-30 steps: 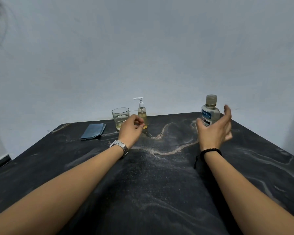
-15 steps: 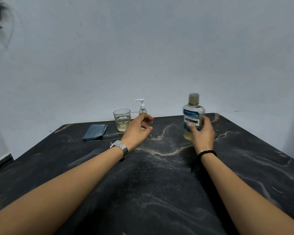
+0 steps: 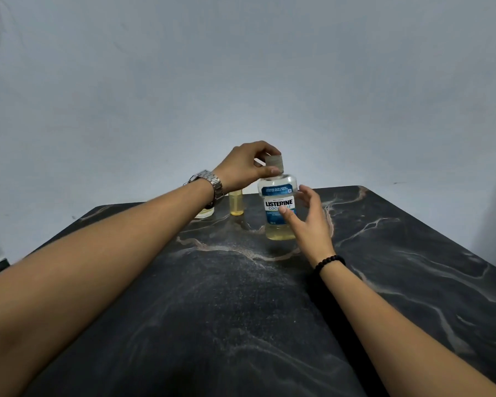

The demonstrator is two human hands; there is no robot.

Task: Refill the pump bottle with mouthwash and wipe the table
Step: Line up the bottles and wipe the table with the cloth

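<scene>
Head view: the dark marbled worktop point(image 3: 413, 282) fills the lower frame. At centre stands the mouthwash bottle point(image 3: 279, 209), upright. The right hand point(image 3: 309, 222) steadies it, fingers point(image 3: 287, 211) loosely spread against the label, not wrapped round it. The left hand point(image 3: 245, 166) pinches the cap point(image 3: 274, 164) from above. Just left, the pump bottle point(image 3: 236, 203) is half hidden behind the left wrist. With so light a hold, twisting the cap could tip the bottle and spill.
</scene>
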